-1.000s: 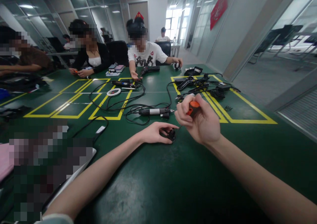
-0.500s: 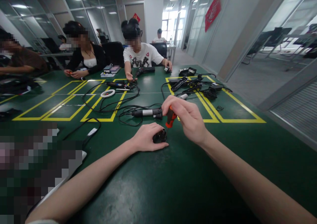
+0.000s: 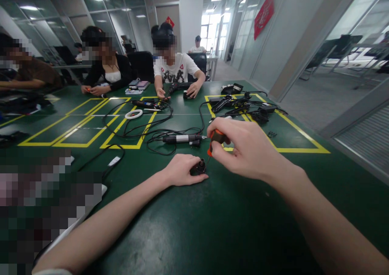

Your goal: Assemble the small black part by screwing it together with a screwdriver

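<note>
Head view: left hand low on the green tabletop, grip closed around a small black part, pinning it in place. Right hand just above, grip tight on an orange-handled screwdriver, tip seemingly down at the part's top, though too small to tell for sure. Apparently mid-job: part in one piece, no loose screws visible beside it. Behind, a corded power tool among black cables.

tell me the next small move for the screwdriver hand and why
Probably ease the tip of the orange screwdriver down onto the small black part: the right hand holds it tilted close beside the part, while the left hand pins that part on the table.
</note>
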A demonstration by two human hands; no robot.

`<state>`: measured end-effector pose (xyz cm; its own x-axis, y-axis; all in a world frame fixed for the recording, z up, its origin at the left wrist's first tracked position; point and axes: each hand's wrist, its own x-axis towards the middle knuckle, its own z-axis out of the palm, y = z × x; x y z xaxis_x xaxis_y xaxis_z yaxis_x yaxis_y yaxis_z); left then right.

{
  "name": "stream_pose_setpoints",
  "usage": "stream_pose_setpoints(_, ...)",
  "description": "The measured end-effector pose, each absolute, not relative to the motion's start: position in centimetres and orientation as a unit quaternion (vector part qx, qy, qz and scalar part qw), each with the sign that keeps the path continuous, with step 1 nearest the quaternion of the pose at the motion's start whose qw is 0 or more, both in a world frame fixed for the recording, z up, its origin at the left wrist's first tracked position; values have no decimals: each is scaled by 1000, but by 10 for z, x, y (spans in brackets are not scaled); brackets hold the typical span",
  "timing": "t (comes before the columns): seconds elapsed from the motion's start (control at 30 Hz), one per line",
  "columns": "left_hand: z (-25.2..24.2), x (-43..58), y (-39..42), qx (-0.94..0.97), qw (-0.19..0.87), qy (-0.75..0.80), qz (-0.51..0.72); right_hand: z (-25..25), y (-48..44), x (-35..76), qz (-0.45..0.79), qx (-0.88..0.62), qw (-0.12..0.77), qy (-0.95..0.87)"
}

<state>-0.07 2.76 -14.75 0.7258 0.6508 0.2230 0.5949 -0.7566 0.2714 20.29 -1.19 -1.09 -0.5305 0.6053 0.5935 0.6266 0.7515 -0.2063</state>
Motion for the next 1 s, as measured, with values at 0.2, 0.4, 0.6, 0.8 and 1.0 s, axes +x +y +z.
stream_pose_setpoints(0.2,-148,2,28,917,110,358,138,-13,-13,200,-22,-402,314,-860)
stream_pose_setpoints(0.4,-151,2,30,919,111,349,144,-16,-13,195,3,-358,341,-869)
stream_pose_setpoints(0.6,-149,3,30,917,115,355,138,-17,-11,196,14,-407,335,-850)
stream_pose_setpoints(0.8,-144,4,28,917,125,354,136,-16,-11,197,-9,-428,317,-846)
stream_pose_setpoints(1.0,-148,3,29,917,124,353,138,-15,-13,199,-40,-427,301,-852)
